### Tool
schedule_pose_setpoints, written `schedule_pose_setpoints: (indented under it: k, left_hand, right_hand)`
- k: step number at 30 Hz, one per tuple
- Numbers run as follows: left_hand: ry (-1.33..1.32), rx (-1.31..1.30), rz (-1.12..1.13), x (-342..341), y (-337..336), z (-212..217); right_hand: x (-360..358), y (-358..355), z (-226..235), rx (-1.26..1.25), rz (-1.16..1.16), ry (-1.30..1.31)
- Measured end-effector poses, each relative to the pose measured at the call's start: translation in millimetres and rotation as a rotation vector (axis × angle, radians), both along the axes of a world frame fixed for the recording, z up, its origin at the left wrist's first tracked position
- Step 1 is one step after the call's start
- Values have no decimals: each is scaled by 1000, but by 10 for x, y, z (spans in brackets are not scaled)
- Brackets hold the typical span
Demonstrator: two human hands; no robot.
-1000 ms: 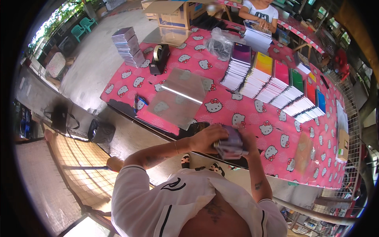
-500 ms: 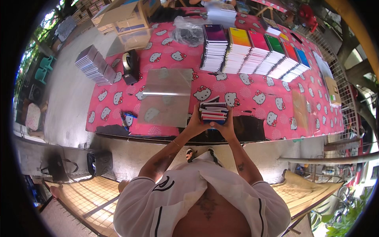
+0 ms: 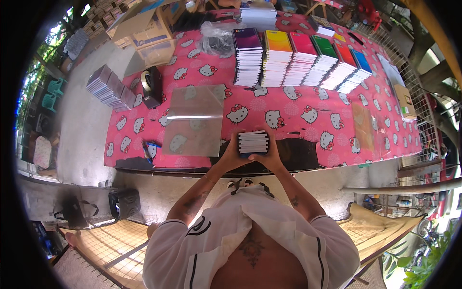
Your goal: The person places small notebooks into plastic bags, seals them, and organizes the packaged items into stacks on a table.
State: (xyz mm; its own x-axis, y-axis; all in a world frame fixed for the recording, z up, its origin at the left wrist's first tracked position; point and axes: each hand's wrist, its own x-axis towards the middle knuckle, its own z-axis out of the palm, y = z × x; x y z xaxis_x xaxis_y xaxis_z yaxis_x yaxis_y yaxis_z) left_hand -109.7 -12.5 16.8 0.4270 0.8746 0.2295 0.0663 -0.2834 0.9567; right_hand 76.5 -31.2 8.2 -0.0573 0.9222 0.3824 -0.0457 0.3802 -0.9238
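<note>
Between my two hands, at the near edge of the table, is a small stack of notebooks (image 3: 253, 143) with its white page edges facing up. My left hand (image 3: 233, 153) grips its left side, and my right hand (image 3: 271, 155) wraps round the right side, with the thumbs along the near face. Beyond them stand tall stacks of notebooks with purple (image 3: 248, 39), yellow (image 3: 278, 41), pink (image 3: 302, 44), green (image 3: 324, 46), red (image 3: 344, 54) and blue (image 3: 361, 59) covers. Left of my hands lies a clear plastic sheet (image 3: 195, 135).
A black tape dispenser (image 3: 152, 89) and stacked small packs (image 3: 109, 86) stand at the left of the pink table cover (image 3: 284, 103). Pens (image 3: 150, 150) lie near the front left edge. Farther back are a crumpled plastic bag (image 3: 215, 41) and an open carton (image 3: 149, 29). Another person's hand (image 3: 230, 3) shows at the far edge.
The notebooks in my hands were fanned unevenly with coloured covers showing; now they are squared into an even block. Both hands still hold it. The view has shifted slightly.
</note>
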Motion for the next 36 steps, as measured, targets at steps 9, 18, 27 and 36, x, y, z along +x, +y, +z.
schedule_pose_setpoints:
  k: [9, 18, 27, 36]
  left_hand:
    - [109, -152, 74, -25, 67, -290]
    - [758, 257, 89, -107, 60, 854]
    - [979, 326, 4, 210, 53, 869]
    - [-215, -373, 612, -1515, 1, 581]
  right_hand:
    - [-39, 36, -3, -120, 53, 36]
    - [257, 88, -54, -203, 106, -271]
    - [235, 161, -109, -241, 206, -423]
    - [-886, 1931, 24, -164, 42, -374]
